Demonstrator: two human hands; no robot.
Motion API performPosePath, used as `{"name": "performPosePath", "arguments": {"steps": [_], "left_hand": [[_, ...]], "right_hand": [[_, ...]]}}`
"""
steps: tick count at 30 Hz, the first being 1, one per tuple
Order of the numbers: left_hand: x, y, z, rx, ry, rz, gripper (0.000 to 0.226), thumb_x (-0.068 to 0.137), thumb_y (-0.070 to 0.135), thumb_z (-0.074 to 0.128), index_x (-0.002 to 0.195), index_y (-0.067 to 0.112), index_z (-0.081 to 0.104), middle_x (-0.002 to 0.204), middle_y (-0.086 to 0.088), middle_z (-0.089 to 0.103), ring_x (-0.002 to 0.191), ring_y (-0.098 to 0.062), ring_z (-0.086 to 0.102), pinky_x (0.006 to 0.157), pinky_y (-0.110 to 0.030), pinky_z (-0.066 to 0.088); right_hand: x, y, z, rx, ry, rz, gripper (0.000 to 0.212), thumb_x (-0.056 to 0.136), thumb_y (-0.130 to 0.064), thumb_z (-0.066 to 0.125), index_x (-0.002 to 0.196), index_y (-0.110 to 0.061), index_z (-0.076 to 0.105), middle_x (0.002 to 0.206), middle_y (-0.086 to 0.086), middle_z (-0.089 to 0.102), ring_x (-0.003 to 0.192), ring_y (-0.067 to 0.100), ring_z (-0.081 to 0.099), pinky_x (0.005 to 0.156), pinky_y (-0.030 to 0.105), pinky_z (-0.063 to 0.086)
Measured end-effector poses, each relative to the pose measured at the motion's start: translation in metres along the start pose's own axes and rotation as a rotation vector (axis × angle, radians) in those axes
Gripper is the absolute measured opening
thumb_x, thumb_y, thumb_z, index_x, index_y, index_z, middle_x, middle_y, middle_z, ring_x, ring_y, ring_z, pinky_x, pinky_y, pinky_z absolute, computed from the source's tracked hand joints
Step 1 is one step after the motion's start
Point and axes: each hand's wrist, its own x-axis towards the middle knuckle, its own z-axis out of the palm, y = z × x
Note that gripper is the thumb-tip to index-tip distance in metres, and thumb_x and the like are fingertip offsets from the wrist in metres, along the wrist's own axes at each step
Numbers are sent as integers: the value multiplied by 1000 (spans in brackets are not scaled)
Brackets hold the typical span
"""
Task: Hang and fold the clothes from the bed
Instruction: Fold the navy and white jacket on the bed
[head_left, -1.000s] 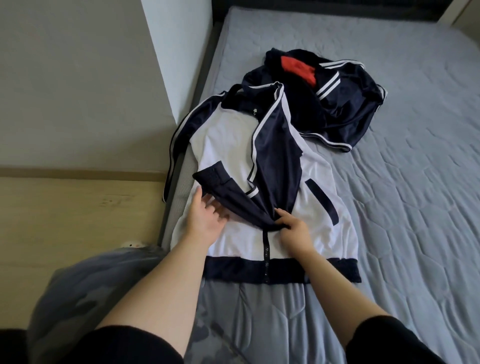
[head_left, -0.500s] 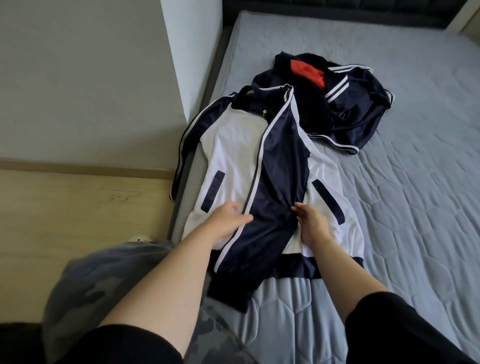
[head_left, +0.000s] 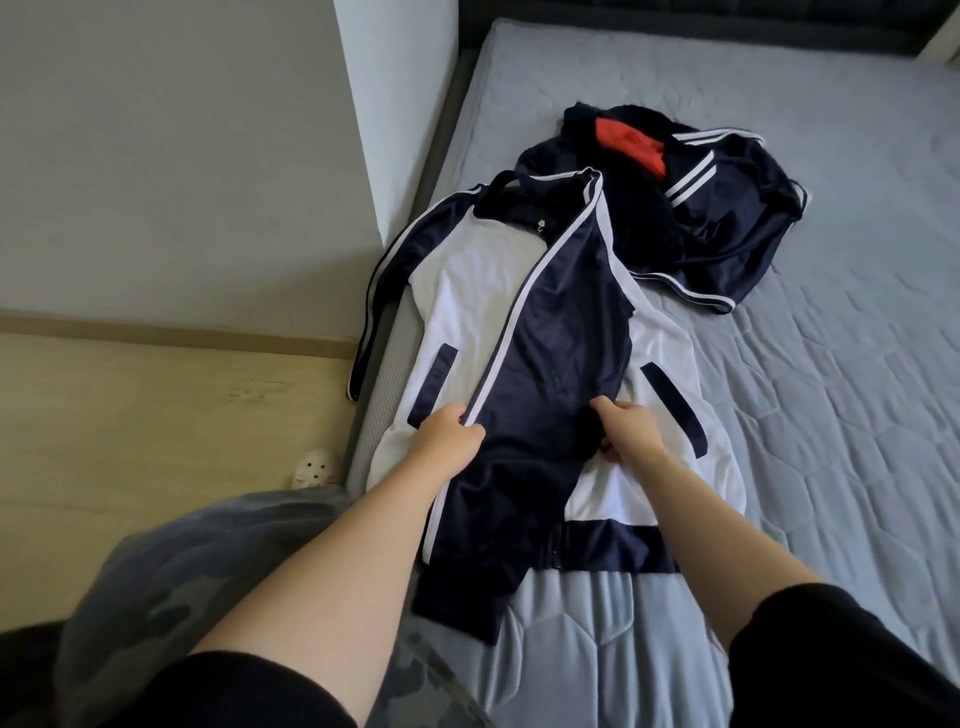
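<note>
A white and navy jacket (head_left: 467, 312) lies front up on the grey bed (head_left: 810, 426). Its navy sleeve (head_left: 561, 353) is folded down the middle of the chest. The left hand (head_left: 447, 441) grips the sleeve's striped edge at 9 o'clock and the right hand (head_left: 626, 434) pinches its edge at 3 o'clock. A crumpled navy garment (head_left: 727, 249) lies at the jacket's 1 o'clock, touching it.
</note>
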Motion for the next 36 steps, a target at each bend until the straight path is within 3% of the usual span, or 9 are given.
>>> {"name": "performPosePath", "arguments": {"steps": [5,8,16,20,23,25,29,32,36], "left_hand": [[22,17,11,-77,-48,26,40,85,23,50,125,21,51,103,5,63,93,-17,60,86,-34,49],[45,39,17,-144,-80,79,46,86,19,51,131,22,45,106,10,61,93,-12,59,84,-30,49],[143,94,21,255,56,322,62,90,36,49,146,24,25,146,0,34,133,-24,33,108,-44,33],[171,78,28,58,-87,297,59,94,45,39,148,30,22,150,5,34,139,-17,30,114,-42,28],[182,73,31,87,-91,285,60,94,51,35,148,30,24,153,6,30,141,-15,25,116,-41,25],[187,78,29,142,-98,261,63,94,53,33,150,26,21,156,4,24,143,-16,20,117,-39,20],[190,85,24,198,-152,213,67,95,55,32,152,23,17,158,1,19,145,-19,17,117,-38,18],[191,88,19,148,-186,194,63,96,53,31,151,24,20,156,-2,23,143,-20,21,113,-33,21],[195,87,14,89,-240,155,60,97,55,29,150,28,22,156,-3,24,142,-22,25,112,-32,22]], "right_hand": [[21,-24,-23,23,180,-160,17,80,-24,49,66,-15,45,61,-4,42,56,13,37,54,27,32],[48,-49,-27,106,211,-165,14,75,-19,44,63,-15,38,62,2,31,59,16,27,51,28,24],[131,-78,-24,691,-15,345,36,86,-34,57,58,-23,38,58,-4,30,48,13,27,53,24,28],[149,-101,-23,799,-85,335,29,92,-23,55,66,-11,59,57,3,59,54,20,59,66,35,52],[170,-110,-43,991,28,211,22,98,-21,46,89,-9,61,72,9,66,73,21,62,93,37,47],[181,-107,-60,1065,144,138,20,98,-18,44,86,-11,58,69,5,64,68,17,59,87,33,47],[191,-91,-65,860,206,93,17,97,-11,49,81,-15,50,83,3,55,72,15,55,87,34,46],[185,-98,-58,355,599,57,22,86,-3,55,108,-2,56,109,11,58,100,26,57,93,40,43],[168,-116,-40,-288,838,-445,37,82,-6,53,119,-7,56,125,14,50,118,32,43,98,40,35]]}}
